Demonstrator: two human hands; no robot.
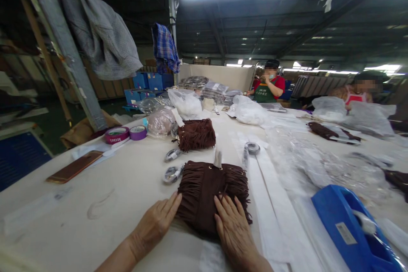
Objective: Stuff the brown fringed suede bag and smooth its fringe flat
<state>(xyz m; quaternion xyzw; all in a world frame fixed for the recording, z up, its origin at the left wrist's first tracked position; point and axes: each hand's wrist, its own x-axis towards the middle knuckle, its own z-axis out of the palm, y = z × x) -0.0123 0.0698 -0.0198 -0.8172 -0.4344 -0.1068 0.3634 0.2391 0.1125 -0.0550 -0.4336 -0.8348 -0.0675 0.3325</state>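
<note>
Forearms [119, 253] come in bare from the bottom edge, the left one slanting up to the right, the right one slanting up to the left, so that the two hands meet around one thing. The left hand [156, 223] is stretched out with its fingers straight and close together, back of the hand upward, its fingertips at the left edge of a brown fringed bag [204, 191]. It grips nothing. The right hand [234, 229] lies flat, palm down, on the lower right part of the bag, fingers extended and slightly spread; it rests on the surface without grasping it. The bag lies on the white table [79, 229] directly in front of the person, with fringe down both sides and a pale tab [218, 158] standing at its top edge.

To the right is a blue plastic holder [339, 221]. Two wrapped coils [172, 174] lie just left of the bag's upper part, and a brown flat case [75, 166] sits farther left. Beyond the bag is a second fringed bag [196, 135], with two tape rolls [117, 135] to its left. White plastic bags [250, 110] lie farther back, and past them is a co-worker in a green apron [264, 93].
</note>
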